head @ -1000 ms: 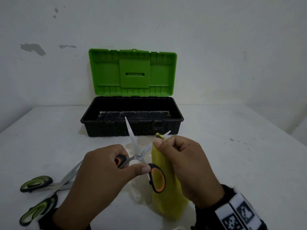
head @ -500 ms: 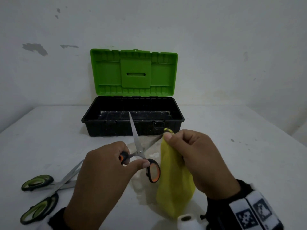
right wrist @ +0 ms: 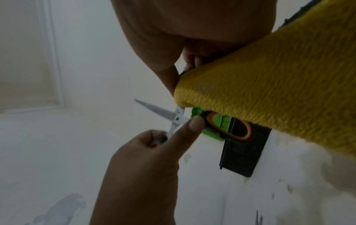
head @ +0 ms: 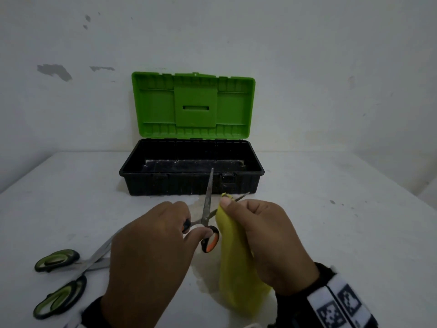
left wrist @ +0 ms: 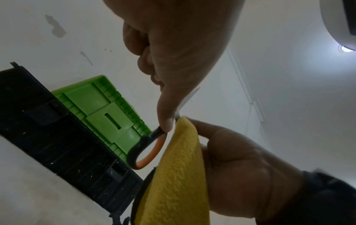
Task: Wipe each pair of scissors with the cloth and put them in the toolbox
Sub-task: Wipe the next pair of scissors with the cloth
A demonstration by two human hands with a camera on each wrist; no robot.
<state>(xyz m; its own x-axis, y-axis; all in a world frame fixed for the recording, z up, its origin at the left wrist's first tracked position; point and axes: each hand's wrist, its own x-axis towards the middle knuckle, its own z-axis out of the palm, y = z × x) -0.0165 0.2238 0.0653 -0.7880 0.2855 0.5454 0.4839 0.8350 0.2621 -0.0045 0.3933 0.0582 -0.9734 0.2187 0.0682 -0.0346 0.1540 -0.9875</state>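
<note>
Since earlier frame: cloth [head: 233, 263] slid up along lower blade, near tip now; scissors [head: 208, 210] swung more upright, centre frame. Left hand [head: 151, 261] pinching black-orange handles, blades apart. Right hand [head: 267, 242] curled round cloth, pinching it on blade. Toolbox [head: 250, 183] behind, lid open. Green scissors [head: 59, 278] lying lower left on table [head: 343, 233].

A white table [head: 331, 233] fills the lower half of the head view, its top marked with small dark specks [head: 332, 202] toward 3 o'clock. Behind it stands a white wall [head: 307, 67] with grey patches of chipped paint [head: 55, 71] at about 10 o'clock and smaller flecks [head: 87, 18] nearer 11 o'clock. In the left wrist view a lit ceiling lamp [left wrist: 346, 48] glows at 2 o'clock.
</note>
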